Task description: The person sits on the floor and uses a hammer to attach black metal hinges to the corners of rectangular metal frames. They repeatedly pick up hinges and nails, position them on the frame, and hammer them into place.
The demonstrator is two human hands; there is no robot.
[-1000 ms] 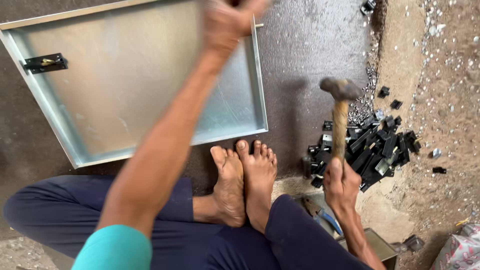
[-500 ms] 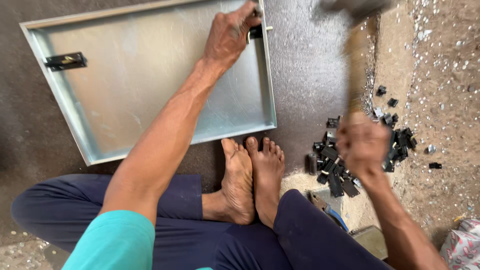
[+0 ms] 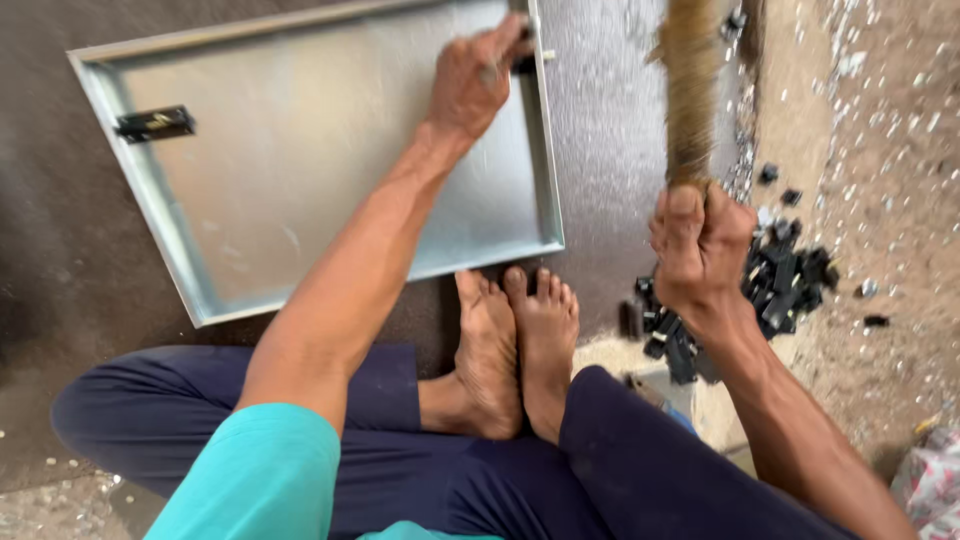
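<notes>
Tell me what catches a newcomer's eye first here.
The big shallow metal tray on the dark floor fills the upper left, with the left hand pressing a small black part at its right rim. To the right, the right hand grips a wooden hammer handle, raised and blurred, its head out of view. Behind that hand lies a pile of black parts, and bare feet sit at centre.
</notes>
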